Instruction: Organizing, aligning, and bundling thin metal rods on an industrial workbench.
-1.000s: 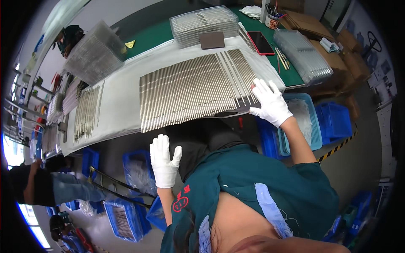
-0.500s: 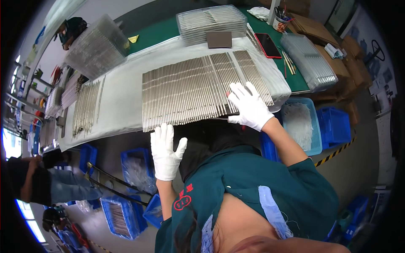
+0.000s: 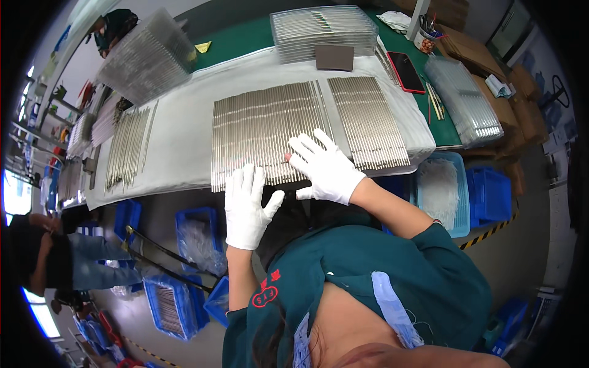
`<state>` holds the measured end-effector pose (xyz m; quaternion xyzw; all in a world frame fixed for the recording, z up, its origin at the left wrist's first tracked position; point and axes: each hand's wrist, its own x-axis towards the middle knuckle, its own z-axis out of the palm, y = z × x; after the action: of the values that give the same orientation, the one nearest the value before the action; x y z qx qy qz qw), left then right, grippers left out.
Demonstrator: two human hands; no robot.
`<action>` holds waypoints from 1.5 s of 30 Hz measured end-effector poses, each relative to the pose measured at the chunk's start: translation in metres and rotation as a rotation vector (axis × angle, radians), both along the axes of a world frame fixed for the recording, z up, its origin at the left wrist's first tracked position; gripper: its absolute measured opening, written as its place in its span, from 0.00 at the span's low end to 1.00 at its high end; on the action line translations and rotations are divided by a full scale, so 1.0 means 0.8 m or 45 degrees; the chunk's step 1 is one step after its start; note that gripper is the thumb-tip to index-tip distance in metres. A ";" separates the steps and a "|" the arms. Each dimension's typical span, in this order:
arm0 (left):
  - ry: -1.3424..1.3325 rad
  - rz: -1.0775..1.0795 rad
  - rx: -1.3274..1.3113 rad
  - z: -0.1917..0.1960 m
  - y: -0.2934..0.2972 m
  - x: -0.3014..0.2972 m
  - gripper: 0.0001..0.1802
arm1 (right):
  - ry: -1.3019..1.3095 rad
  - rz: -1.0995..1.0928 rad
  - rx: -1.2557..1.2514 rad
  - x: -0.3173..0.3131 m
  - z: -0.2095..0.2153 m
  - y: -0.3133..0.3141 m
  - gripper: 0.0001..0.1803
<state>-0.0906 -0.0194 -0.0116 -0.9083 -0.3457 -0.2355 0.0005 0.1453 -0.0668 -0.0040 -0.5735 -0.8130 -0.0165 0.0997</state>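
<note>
Head view: both hands in white gloves, at the near edge of the counter point(image 3: 184, 141), which is covered in white sheet; left hand point(image 3: 247, 207) spread flat, fingers splayed, holding nothing, fingertips at the near ends of the big bank of thin metal rods point(image 3: 270, 132); right hand point(image 3: 327, 167) also open and spread, palm down on the near right corner of that same bank, pinching nothing; rods lie side by side in a flat row, running from near edge toward the far edge; second, narrower bank of rods point(image 3: 368, 121) just beside it on the right, slim gap between; third loose group of rods point(image 3: 127, 146) well apart toward the left end of the counter.

To do this step well, my read: keep palms flat and pressure light so rods don't ride over each other; push ends square against the near edge, both hands together; watch the gap to the right bank so rows don't merge.

Around: stacks of clear trays point(image 3: 325, 29) at far edge, more at the far left corner point(image 3: 144, 58) and right end point(image 3: 464, 101); red-edged phone point(image 3: 407, 72) near right side; blue bins point(image 3: 438, 190) under the counter; another person point(image 3: 49, 257) at lower left, not involved.
</note>
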 end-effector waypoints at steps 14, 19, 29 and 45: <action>0.095 0.053 -0.014 -0.009 0.022 0.008 0.40 | 0.109 0.069 -0.029 0.000 0.017 -0.006 0.47; 0.061 0.082 -0.018 -0.012 0.021 0.011 0.39 | 0.187 0.206 0.035 -0.044 -0.003 0.035 0.49; 0.058 0.043 -0.021 0.003 0.021 0.018 0.35 | 0.145 0.021 -0.063 0.019 0.010 -0.015 0.45; 0.038 -0.214 -0.130 0.033 0.029 0.044 0.44 | 0.133 -0.122 -0.035 0.039 0.012 -0.021 0.46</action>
<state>-0.0551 0.0041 0.0149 -0.9364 -0.2797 -0.2032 -0.0605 0.1766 -0.0838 0.0058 -0.6131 -0.7785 0.0198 0.1331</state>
